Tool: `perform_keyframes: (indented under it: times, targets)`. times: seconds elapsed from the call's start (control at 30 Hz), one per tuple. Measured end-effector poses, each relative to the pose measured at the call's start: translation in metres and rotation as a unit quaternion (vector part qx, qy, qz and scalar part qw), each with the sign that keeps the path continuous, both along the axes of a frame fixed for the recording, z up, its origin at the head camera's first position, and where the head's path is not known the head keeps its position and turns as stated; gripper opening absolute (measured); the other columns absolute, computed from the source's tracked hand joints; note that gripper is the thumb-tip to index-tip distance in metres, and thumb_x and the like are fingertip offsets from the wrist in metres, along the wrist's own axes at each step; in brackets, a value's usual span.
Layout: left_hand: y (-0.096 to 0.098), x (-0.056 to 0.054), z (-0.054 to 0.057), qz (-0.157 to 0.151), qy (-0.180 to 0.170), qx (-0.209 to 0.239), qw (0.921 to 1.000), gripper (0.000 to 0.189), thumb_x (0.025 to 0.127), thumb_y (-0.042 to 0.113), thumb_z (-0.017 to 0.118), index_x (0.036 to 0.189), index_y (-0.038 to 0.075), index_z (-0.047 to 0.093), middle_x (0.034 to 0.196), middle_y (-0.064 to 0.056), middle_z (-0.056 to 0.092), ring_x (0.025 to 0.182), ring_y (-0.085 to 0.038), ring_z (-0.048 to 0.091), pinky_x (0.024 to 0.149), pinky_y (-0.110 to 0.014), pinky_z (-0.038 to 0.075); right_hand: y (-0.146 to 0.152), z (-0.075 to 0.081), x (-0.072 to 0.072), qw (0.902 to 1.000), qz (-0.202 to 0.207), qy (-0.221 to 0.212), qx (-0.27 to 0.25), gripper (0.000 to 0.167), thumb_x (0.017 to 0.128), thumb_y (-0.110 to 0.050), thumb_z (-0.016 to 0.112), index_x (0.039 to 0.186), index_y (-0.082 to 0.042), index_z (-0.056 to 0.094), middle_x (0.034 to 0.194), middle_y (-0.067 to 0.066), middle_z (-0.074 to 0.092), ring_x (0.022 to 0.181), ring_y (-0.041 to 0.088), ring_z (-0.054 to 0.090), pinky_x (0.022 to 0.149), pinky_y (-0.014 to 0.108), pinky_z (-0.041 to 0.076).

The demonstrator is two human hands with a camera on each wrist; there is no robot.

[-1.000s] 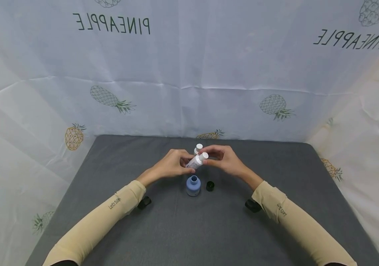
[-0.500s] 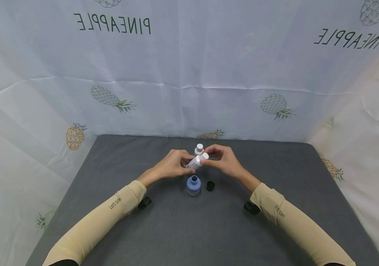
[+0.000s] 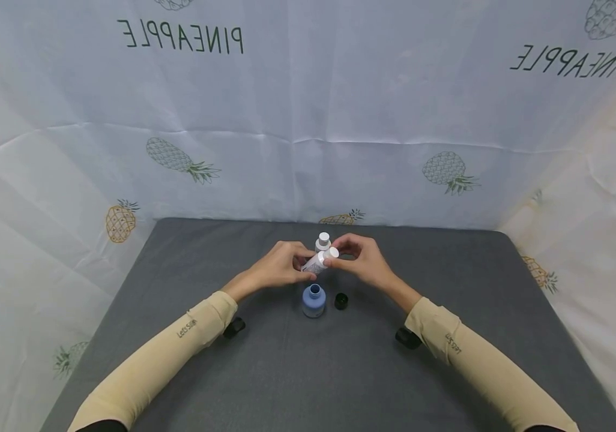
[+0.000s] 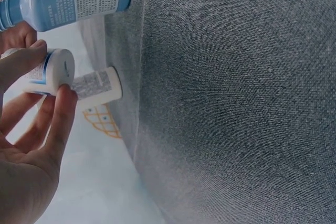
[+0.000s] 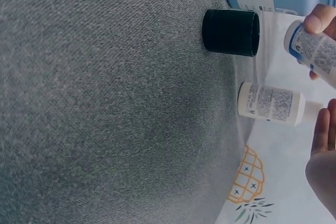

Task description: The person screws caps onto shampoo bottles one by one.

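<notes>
A small white bottle (image 3: 314, 264) leans toward the right, gripped around its body by my left hand (image 3: 280, 264). My right hand (image 3: 364, 259) pinches the white cap (image 3: 332, 253) at its top. In the left wrist view the held bottle's round base (image 4: 64, 72) faces the camera between thumb and fingers. Just behind stands a second white bottle (image 5: 270, 103), upright with a white cap on. Nearer to me is a blue bottle (image 3: 313, 303), upright with its mouth uncovered. To its right a dark green cap (image 5: 231, 32) sits on the table.
Grey cloth covers the table (image 3: 308, 378). A pale curtain (image 3: 297, 108) with pineapple prints hangs beyond its back edge and along both sides. Dark wrist devices, one at the left wrist (image 3: 234, 328) and one at the right wrist (image 3: 408, 338), hang below the sleeves.
My right fingers have shifted around the white cap, and the right forearm has moved slightly left. The left hand stays on the tilted bottle; the standing things have not moved.
</notes>
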State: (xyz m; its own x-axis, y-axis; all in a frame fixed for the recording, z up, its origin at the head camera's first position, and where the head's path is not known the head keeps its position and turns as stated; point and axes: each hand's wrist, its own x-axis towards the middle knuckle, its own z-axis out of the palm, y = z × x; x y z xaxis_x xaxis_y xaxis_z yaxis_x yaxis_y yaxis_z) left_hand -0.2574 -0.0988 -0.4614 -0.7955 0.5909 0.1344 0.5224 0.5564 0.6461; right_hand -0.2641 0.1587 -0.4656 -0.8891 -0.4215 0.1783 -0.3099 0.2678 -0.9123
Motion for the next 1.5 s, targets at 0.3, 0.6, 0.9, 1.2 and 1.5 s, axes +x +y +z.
perform_keyframes:
  times: [0.3,0.6,0.9,1.2,1.5]
  targets:
    - [0.000,-0.001,0.000,-0.002,0.002,0.000,1.0000,0.045,0.092,0.018,0.089,0.133,0.005,0.078,0.111,-0.011,0.077,0.089,-0.016,0.073,0.078,-0.022,0.064,0.000,0.000,0.001,0.9997,0.018,0.008,-0.013,0.035,0.093,-0.006,0.086,0.125,-0.003,0.073,0.127,0.018,0.074,0.117,0.018,0.073,0.107,0.033,0.061]
    - [0.001,-0.001,-0.001,-0.005,0.002,0.004,1.0000,0.043,0.092,0.017,0.089,0.133,0.007,0.078,0.112,-0.010,0.078,0.089,-0.013,0.073,0.078,-0.021,0.064,0.008,-0.001,-0.001,0.9924,0.115,0.019,-0.040,0.052,0.097,0.002,0.078,0.147,0.001,0.063,0.152,0.024,0.063,0.142,0.034,0.062,0.116,0.023,0.054]
    - [0.001,0.001,0.000,-0.008,-0.006,0.008,0.9999,0.046,0.092,0.017,0.089,0.134,0.006,0.077,0.114,-0.011,0.078,0.091,-0.013,0.073,0.080,-0.022,0.064,0.019,0.004,-0.007,0.9899,0.133,-0.029,-0.039,0.041,0.100,-0.003,0.076,0.140,-0.001,0.069,0.148,0.025,0.067,0.131,0.004,0.069,0.106,0.025,0.061]
    - [0.002,0.000,0.000,-0.017,-0.005,0.006,0.9998,0.043,0.092,0.017,0.089,0.132,0.005,0.078,0.113,-0.012,0.078,0.088,-0.012,0.073,0.078,-0.020,0.063,0.020,0.000,-0.006,0.9935,0.113,0.008,-0.015,0.037,0.097,-0.002,0.079,0.133,-0.001,0.074,0.137,0.023,0.073,0.122,0.004,0.072,0.111,0.043,0.060]
    - [0.001,0.003,0.000,-0.016,-0.006,0.016,0.9997,0.044,0.092,0.015,0.088,0.133,0.004,0.077,0.114,-0.013,0.078,0.090,-0.015,0.074,0.079,-0.022,0.065,0.015,0.003,0.000,0.9971,0.074,0.017,-0.004,0.032,0.095,-0.004,0.082,0.127,-0.003,0.076,0.128,0.020,0.076,0.114,0.006,0.073,0.107,0.039,0.062]
